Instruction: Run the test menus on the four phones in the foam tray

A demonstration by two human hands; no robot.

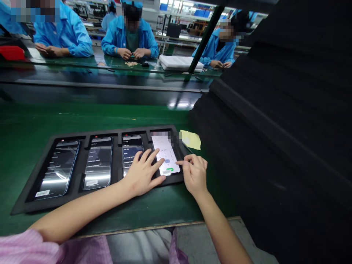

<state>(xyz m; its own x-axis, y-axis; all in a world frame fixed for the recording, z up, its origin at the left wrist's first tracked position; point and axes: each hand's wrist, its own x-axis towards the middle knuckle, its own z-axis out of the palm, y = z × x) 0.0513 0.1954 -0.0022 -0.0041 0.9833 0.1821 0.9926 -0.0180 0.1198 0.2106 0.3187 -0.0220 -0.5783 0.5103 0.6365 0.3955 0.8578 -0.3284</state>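
A black foam tray [117, 156] holds several phones in a row of cut-outs. At its right end lies a phone with a bright dial pad screen [166, 156]. My left hand [144, 170] is open, fingers spread, over that phone's left edge and the dark-screened phone [133, 146] beside it, partly covering both. My right hand [195, 172] reaches its index finger to the bright phone's right edge, its other fingers curled. A thin dark stick [188, 148] runs toward this hand; whether the curled fingers hold it is hidden.
Two more phones with dark menu screens, the far-left phone [59, 168] and its neighbour [98, 161], lie in the tray. A yellow paper [191, 139] sits beside it on the green table [154, 209]. Black sheets [275, 121] rise at right. People in blue work opposite.
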